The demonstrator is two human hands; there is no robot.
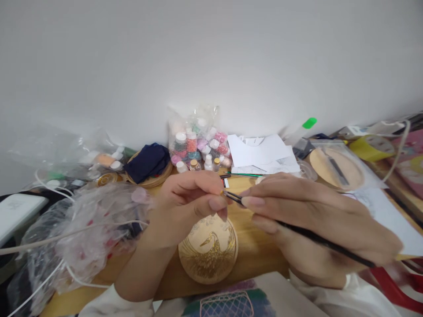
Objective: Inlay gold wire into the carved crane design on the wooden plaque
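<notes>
My right hand (pixel 307 220) is closed around a thin black paintbrush (pixel 324 242), its handle slanting down to the right. The silver ferrule points left, and the yellowish tip meets the fingers of my left hand (pixel 188 198). Thumb and forefinger of that hand are pinched together at the brush tip, which they partly hide. Below both hands, a round wooden disc (pixel 208 259) lies on the table. It carries a gold crane with spread, finely lined feathers; my left fingers cover part of its upper edge.
Small bottles (pixel 191 147) and a clear bag stand against the wall. White papers (pixel 261 152) and a bagged wooden disc (pixel 337 169) lie at the back right. Crumpled plastic (pixel 95 220) and white cables occupy the left, near a dark blue cloth (pixel 148 162).
</notes>
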